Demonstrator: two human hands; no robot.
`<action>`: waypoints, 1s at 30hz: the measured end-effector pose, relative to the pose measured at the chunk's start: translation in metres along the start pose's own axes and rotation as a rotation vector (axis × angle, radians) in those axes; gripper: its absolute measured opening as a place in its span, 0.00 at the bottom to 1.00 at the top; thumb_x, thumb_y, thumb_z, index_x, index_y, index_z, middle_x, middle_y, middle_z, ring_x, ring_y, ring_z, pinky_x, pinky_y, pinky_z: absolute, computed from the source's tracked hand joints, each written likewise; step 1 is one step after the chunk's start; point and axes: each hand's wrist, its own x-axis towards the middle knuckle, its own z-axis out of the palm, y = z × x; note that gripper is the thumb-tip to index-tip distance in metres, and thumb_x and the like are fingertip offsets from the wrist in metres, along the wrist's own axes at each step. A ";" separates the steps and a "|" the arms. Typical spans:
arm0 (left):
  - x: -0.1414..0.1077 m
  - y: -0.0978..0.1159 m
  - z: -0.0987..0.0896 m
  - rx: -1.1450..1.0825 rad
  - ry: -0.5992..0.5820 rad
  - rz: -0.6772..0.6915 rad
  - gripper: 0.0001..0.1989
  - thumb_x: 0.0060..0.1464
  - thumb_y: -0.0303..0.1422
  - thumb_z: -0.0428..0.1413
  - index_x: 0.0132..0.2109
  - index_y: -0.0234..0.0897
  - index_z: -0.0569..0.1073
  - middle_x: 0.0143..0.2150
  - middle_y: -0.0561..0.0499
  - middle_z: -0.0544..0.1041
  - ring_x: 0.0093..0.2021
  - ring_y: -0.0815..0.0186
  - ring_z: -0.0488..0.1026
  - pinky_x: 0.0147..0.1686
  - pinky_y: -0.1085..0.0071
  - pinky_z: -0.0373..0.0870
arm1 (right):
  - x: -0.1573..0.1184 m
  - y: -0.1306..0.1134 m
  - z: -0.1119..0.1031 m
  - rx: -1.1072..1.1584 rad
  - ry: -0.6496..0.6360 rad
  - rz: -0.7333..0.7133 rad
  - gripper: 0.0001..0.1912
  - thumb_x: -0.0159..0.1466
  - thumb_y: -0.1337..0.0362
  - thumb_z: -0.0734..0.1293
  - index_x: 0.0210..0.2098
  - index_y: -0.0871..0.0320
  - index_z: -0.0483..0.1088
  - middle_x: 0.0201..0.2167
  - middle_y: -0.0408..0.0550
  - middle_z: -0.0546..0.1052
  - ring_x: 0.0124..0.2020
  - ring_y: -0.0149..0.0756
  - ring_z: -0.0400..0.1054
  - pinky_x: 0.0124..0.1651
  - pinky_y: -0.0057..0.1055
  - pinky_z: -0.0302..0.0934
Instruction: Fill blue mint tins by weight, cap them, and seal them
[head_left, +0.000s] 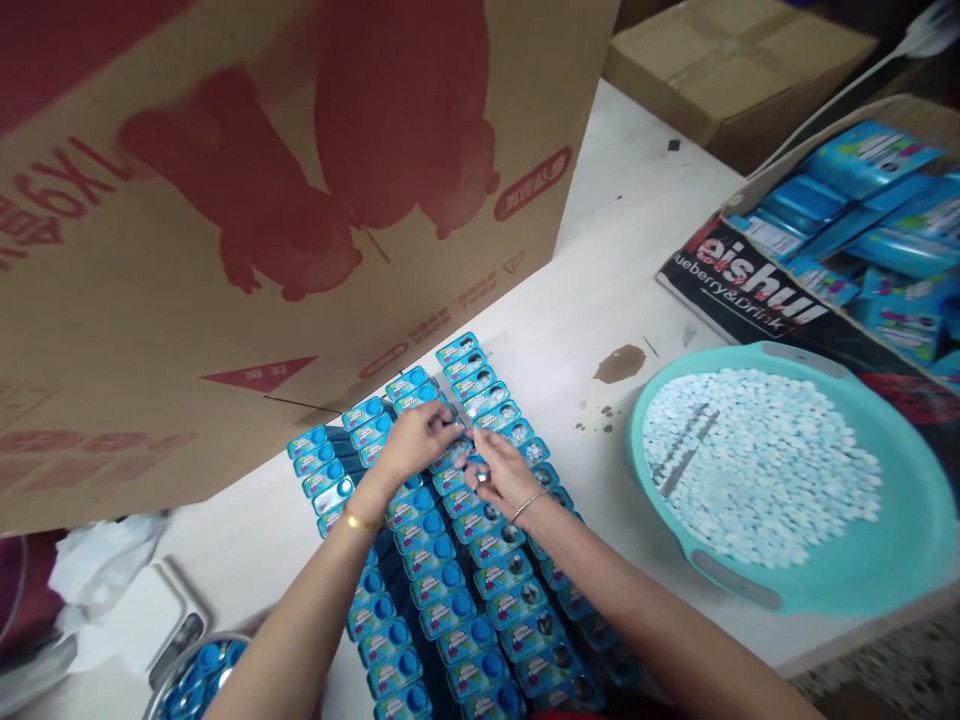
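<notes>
My left hand (418,442) and right hand (501,474) curl over blue cases (441,612); I can't tell their grip. Seemingly I'm partway: far-right cases show white pieces (535,452), left ones blue circles (409,663).

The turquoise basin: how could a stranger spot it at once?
From the big cardboard box, go right across the white table, past the rows of blue cases. The turquoise basin lies there, nearer the viewer than the black-fronted carton of blue packs. Unlike that angular carton, it is rounded, with grey patches on its rim, and holds many small pale pieces.
</notes>
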 end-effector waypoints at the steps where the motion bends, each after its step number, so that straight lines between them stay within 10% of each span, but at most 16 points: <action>1: -0.012 0.002 0.004 -0.093 -0.032 0.111 0.10 0.52 0.40 0.56 0.39 0.39 0.73 0.35 0.50 0.75 0.37 0.64 0.71 0.38 0.72 0.65 | -0.001 0.001 0.000 -0.007 0.018 0.003 0.27 0.50 0.44 0.71 0.38 0.55 0.62 0.22 0.37 0.71 0.14 0.23 0.62 0.09 0.16 0.39; 5: -0.037 0.003 0.018 -0.231 -0.031 0.235 0.07 0.53 0.37 0.53 0.32 0.38 0.72 0.34 0.50 0.73 0.37 0.65 0.69 0.40 0.71 0.65 | -0.003 0.005 0.007 0.000 0.017 0.046 0.25 0.52 0.43 0.70 0.37 0.54 0.62 0.20 0.35 0.69 0.12 0.25 0.62 0.08 0.17 0.40; 15: 0.021 -0.006 0.011 0.135 -0.060 -0.335 0.12 0.51 0.41 0.55 0.27 0.38 0.71 0.27 0.48 0.75 0.32 0.62 0.73 0.29 0.71 0.62 | -0.013 0.003 -0.008 0.219 -0.085 0.125 0.19 0.52 0.72 0.72 0.41 0.58 0.64 0.31 0.49 0.78 0.37 0.39 0.76 0.35 0.27 0.70; 23: 0.040 -0.002 0.001 0.267 -0.166 -0.409 0.16 0.47 0.45 0.59 0.27 0.36 0.73 0.29 0.41 0.76 0.38 0.51 0.75 0.35 0.64 0.66 | -0.019 0.009 -0.018 0.199 -0.067 0.217 0.21 0.51 0.72 0.72 0.42 0.58 0.63 0.31 0.50 0.78 0.35 0.43 0.77 0.24 0.24 0.67; 27: 0.004 0.012 0.002 0.262 -0.056 -0.242 0.14 0.55 0.43 0.53 0.35 0.36 0.73 0.37 0.42 0.76 0.42 0.54 0.73 0.38 0.65 0.66 | -0.024 0.007 -0.011 0.216 0.027 0.157 0.25 0.49 0.76 0.70 0.44 0.56 0.61 0.31 0.47 0.78 0.35 0.41 0.76 0.26 0.25 0.67; 30: -0.043 0.020 0.009 0.154 0.001 0.242 0.10 0.58 0.37 0.50 0.43 0.39 0.70 0.41 0.46 0.74 0.44 0.60 0.70 0.43 0.66 0.65 | -0.029 0.006 -0.008 0.244 0.081 0.094 0.29 0.49 0.75 0.70 0.48 0.54 0.60 0.25 0.40 0.75 0.26 0.33 0.72 0.24 0.25 0.67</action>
